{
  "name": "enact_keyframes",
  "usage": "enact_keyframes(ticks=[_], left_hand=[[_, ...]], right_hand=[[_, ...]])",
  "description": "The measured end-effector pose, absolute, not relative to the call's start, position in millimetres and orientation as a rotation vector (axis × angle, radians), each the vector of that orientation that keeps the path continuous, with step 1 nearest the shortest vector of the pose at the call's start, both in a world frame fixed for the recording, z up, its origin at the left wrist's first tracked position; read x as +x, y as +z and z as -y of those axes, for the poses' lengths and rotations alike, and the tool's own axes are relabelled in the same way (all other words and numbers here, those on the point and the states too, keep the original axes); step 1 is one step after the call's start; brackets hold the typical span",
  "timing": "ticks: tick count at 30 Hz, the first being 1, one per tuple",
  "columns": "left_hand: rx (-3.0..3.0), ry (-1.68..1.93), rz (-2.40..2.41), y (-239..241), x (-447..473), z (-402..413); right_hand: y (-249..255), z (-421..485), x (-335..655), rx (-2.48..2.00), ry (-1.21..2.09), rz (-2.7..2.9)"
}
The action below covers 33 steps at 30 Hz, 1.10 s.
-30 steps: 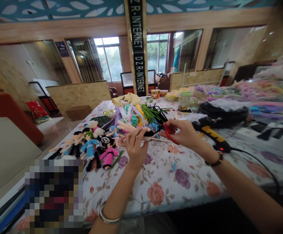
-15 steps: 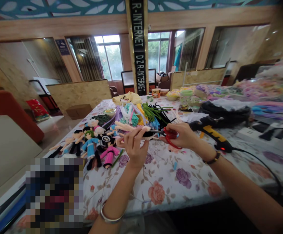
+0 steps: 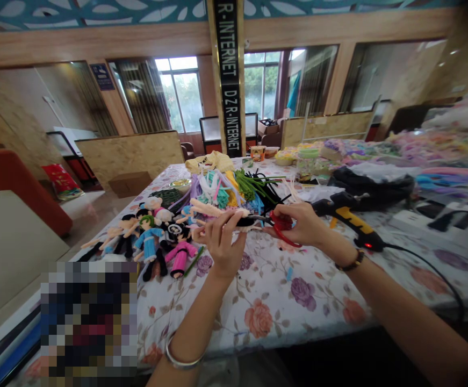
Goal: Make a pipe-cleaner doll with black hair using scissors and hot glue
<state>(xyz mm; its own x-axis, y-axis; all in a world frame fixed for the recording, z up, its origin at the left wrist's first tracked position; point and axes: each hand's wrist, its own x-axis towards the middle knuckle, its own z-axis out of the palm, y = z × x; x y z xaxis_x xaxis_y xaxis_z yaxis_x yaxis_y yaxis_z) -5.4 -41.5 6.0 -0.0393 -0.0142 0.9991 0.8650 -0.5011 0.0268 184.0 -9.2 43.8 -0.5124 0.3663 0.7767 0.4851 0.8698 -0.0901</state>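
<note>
My left hand point(image 3: 221, 236) is closed around a fuzzy beige and black pipe-cleaner piece point(image 3: 207, 208), which looks like part of a doll. Its exact shape is partly hidden by the fingers. In my right hand point(image 3: 300, 223) are scissors with red handles point(image 3: 282, 226). Their dark blades point left and meet the black part by my left fingertips. Whether the blades are fully closed cannot be made out. Several finished pipe-cleaner dolls lie to the left, among them one in blue point(image 3: 148, 243) and one in pink point(image 3: 180, 257).
A yellow and black glue gun point(image 3: 348, 217), its red light lit, lies right of my right hand with a trailing cable. Bundles of coloured pipe cleaners point(image 3: 217, 189) are piled behind my hands. A black bag point(image 3: 373, 188) sits at the right on the flowered tablecloth point(image 3: 258, 317).
</note>
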Motion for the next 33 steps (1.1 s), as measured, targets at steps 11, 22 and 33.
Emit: enact_keyframes(ticks=[11,22,33], left_hand=[[-1.539,-1.602,0.929,7.4,-4.8,41.6],[-1.556,-1.607,0.919,9.5,-3.7,43.8],[-1.566,-1.607,0.911,6.4,-5.4,41.5]], right_hand=[[43.0,9.0,184.3,-0.621,-0.122,2.199],[44.8,9.4,184.6,-0.636,-0.091,2.213],[43.8,10.3,183.0,-0.653,-0.008,2.23]])
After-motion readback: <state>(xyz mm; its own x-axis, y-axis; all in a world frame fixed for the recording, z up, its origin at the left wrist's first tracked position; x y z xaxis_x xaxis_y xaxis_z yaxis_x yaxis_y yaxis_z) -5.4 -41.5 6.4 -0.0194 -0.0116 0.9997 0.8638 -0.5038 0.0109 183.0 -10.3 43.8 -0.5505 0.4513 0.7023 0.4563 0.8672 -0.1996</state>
